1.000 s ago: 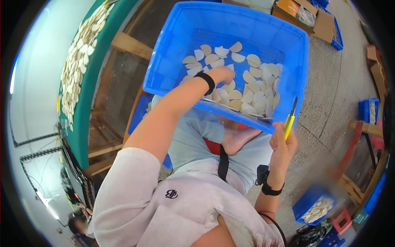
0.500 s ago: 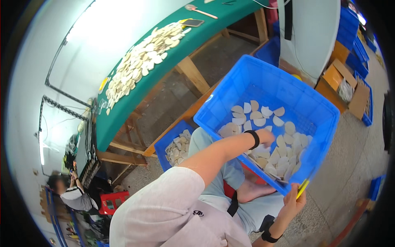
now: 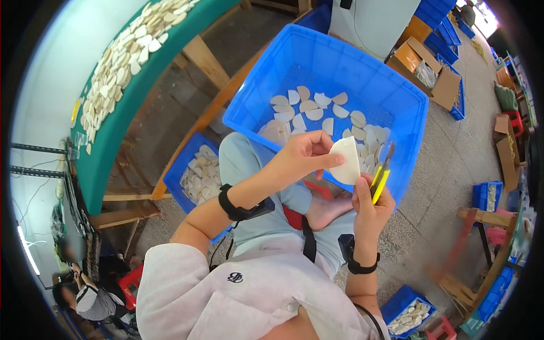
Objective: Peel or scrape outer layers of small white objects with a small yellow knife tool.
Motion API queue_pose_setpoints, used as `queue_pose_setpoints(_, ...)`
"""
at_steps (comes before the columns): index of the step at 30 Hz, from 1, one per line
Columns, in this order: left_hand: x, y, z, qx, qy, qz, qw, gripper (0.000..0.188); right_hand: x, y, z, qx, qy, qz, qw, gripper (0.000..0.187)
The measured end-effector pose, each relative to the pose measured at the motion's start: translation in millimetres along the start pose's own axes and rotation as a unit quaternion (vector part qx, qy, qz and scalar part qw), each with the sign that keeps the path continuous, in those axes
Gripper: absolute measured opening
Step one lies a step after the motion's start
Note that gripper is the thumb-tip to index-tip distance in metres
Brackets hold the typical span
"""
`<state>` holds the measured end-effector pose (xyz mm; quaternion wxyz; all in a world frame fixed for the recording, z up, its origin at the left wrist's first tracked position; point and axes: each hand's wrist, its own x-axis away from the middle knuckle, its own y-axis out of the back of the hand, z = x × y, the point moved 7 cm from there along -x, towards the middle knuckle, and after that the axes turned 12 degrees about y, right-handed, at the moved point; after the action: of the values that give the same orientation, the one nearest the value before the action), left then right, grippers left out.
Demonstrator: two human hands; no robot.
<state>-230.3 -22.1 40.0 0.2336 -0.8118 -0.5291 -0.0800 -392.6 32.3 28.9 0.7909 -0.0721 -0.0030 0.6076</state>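
My left hand (image 3: 310, 154) pinches a white half-round piece (image 3: 344, 163) between thumb and fingers, above the near side of a large blue bin (image 3: 411, 122). In my right hand (image 3: 371, 205) is a yellow-handled cutting tool (image 3: 381, 184) with a dark blade pointing up and away; its exact kind is unclear. The right fingertips are close to the piece's lower corner; whether they touch it I cannot tell. Inside the bin, several similar half-round pieces (image 3: 313, 114) lie scattered, with a denser heap partly hidden behind my hands.
To the left, a green-covered table (image 3: 122, 127) carries a large pile of pale pieces (image 3: 122, 62). A smaller blue bin (image 3: 177, 195) of pieces sits beside my leg. Cardboard boxes (image 3: 416, 62) stand far right. Another person (image 3: 99, 300) is at the far lower left.
My left hand has come up out of the bin with a half-round piece. My right hand has left the bin's rim and moved beside that piece, still holding the tool. The view has shifted.
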Motion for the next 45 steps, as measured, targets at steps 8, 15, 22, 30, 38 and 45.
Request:
queue_pose_setpoints(8,33.5,-3.1,18.5,0.072,-0.016,0.022,0.997,0.027,19.6,-14.9,-2.2,-0.115,-0.080,0.026,0.990,0.013)
queue_pose_setpoints(15,63.4,-27.6,-10.2,-0.449,-0.362,-0.112,0.809,0.056,24.4,-20.4,9.5,0.064,-0.034,0.062,0.995,0.007)
queue_pose_setpoints(22,51.0,-12.2,31.2,0.101,-0.076,0.043,0.991,0.026,26.9,-22.8,16.8,-0.065,-0.008,0.091,0.994,0.017)
queue_pose_setpoints(30,47.0,-9.1,38.0,0.263,0.005,0.059,0.963,0.038,38.2,-15.2,29.1,0.056,0.043,0.143,0.987,0.024)
queue_pose_setpoints(38,64.0,-10.3,24.6,0.111,-0.052,-0.008,0.992,0.025,42.9,-35.8,66.4,0.300,0.289,0.231,0.879,0.034)
queue_pose_setpoints(45,69.7,-9.4,25.7,0.017,-0.064,-0.020,0.998,0.022,46.6,-34.2,71.6,0.371,0.299,0.267,0.838,0.038)
